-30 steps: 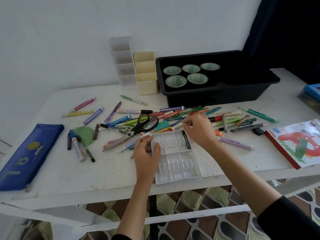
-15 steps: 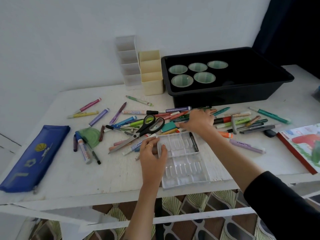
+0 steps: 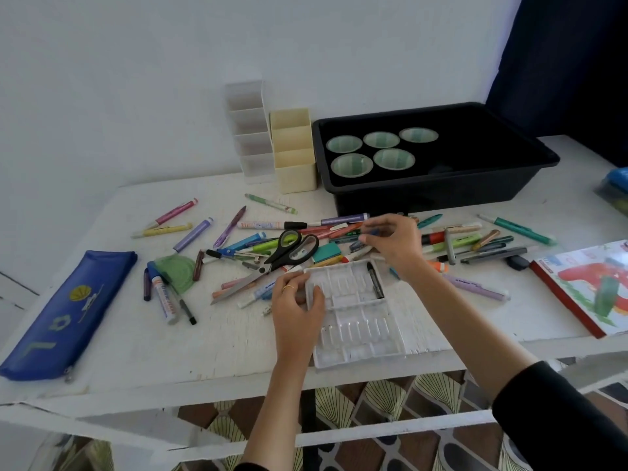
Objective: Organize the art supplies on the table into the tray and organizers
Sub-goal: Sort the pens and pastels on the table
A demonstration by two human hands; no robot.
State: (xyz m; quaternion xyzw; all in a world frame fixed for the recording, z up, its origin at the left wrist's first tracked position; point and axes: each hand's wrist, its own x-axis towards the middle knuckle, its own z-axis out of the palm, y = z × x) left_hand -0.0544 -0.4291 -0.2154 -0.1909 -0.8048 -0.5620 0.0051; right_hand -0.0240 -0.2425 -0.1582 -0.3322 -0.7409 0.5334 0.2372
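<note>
A clear plastic slotted tray (image 3: 356, 321) lies at the table's front edge with one black crayon (image 3: 375, 280) in its upper right slot. My left hand (image 3: 296, 307) grips the tray's upper left corner. My right hand (image 3: 392, 243) hovers over the pile of markers and pens (image 3: 455, 239) and pinches a small blue crayon (image 3: 373, 231) between thumb and fingers. Black-handled scissors (image 3: 289, 249) lie in the pile left of that hand. A black bin (image 3: 441, 185) with several green cups (image 3: 351, 164) stands behind.
A white divided organizer (image 3: 249, 130) and a cream one (image 3: 294, 154) stand at the back by the wall. A blue pencil case (image 3: 68, 311) lies far left, a colouring book (image 3: 588, 287) at the right edge. Loose markers (image 3: 192, 229) scatter left of centre.
My right hand has left the black crayon in the tray, reached into the pile and lifted a small blue crayon. My left hand stays on the tray's corner.
</note>
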